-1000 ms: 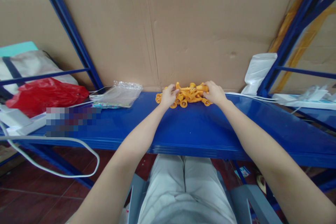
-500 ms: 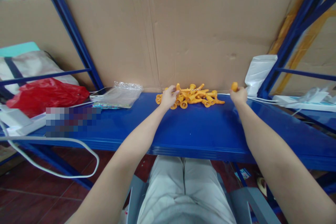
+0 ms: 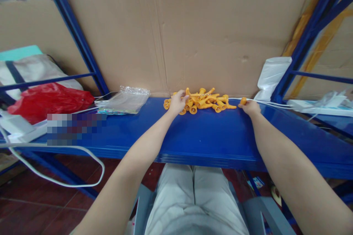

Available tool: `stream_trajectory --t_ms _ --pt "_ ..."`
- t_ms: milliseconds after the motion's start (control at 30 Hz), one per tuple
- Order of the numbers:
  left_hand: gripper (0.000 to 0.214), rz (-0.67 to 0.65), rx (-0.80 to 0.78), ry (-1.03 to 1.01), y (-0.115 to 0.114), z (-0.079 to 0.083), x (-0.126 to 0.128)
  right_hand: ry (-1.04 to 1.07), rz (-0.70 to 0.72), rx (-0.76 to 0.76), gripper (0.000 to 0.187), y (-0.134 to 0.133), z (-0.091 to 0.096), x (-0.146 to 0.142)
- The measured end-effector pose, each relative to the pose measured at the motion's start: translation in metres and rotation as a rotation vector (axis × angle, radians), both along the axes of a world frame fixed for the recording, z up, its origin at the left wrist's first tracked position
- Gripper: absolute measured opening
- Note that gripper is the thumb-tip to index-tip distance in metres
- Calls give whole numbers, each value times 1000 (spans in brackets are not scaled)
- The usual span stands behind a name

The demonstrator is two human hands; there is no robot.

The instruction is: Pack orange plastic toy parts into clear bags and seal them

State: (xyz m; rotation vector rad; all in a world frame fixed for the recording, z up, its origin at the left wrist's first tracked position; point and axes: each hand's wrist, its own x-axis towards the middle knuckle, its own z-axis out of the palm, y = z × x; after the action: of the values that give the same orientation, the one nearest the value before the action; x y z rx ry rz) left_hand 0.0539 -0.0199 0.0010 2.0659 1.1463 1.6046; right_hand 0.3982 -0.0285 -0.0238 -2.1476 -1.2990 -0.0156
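Several yellow-orange, curved plastic pieces (image 3: 205, 103) with flared, cup-like ends lie heaped on a blue shelf (image 3: 209, 132) by the cardboard. My left hand (image 3: 178, 103) rests at the heap's left side, thumb and forefinger apart; its other fingers are partly hidden among the pieces. To the right of the heap, my right hand (image 3: 250, 108) grips one orange plastic piece (image 3: 243, 101) low over the shelf. Only the rounded end of that piece shows past my fingers.
Behind the shelf stands a cardboard panel (image 3: 206, 40). Clear plastic bags (image 3: 125, 101) and a red plastic bag (image 3: 52, 101) lie to the left. A white pouch (image 3: 273, 77) leans by the right blue post. White cables (image 3: 271, 103) run along the back; another loops over the left front edge.
My right hand has lowered toward the shelf and shifted slightly left, tilting its orange piece. My left hand stays nearly still at the heap.
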Motion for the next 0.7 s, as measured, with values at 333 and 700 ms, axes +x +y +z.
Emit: stream_trajectory --t_ms 333,700 --pt "5 9 32 40 2 -2 0 -50 53 -111 18 21 5 0" --pt "8 3 1 41 0 -3 1 -95 57 -133 36 24 4 -11"
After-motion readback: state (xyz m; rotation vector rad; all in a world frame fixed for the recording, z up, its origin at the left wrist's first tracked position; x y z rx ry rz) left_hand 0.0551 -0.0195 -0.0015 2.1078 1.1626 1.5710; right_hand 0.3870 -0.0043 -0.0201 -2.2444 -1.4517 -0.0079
